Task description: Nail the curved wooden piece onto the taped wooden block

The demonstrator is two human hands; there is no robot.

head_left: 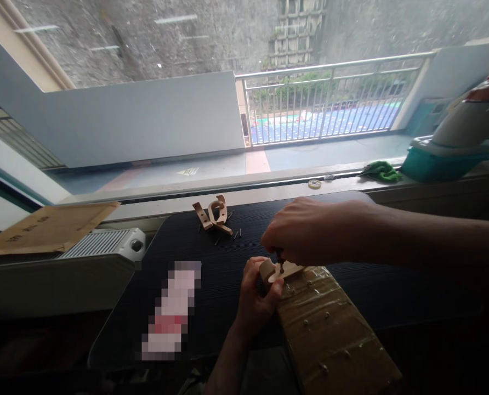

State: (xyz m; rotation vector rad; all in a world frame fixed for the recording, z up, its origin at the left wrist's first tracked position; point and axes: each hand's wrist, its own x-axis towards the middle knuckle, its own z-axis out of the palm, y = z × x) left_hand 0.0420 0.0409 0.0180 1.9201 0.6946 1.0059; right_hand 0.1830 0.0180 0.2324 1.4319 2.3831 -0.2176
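Observation:
My right hand [300, 230] is closed around a screwdriver [281, 258], most of which the hand hides. Its tip points down at a pale wooden piece [266, 269] with a curved end. That piece lies on the far end of a tape-wrapped cardboard box [335, 329]. With thumb and fingers, my left hand [257, 293] grips the wooden piece from the left side. Several small screws or pegs stick up from the box top. Whether a screw sits under the tip is hard to make out.
Loose wooden parts [214, 216] and several screws [237, 233] lie on the dark table [178, 247] near the window. A blurred-out pinkish sheet [172, 307] is at left. On the sill are a tape roll [314, 184], a green cloth [381, 171] and a teal bin [444, 162].

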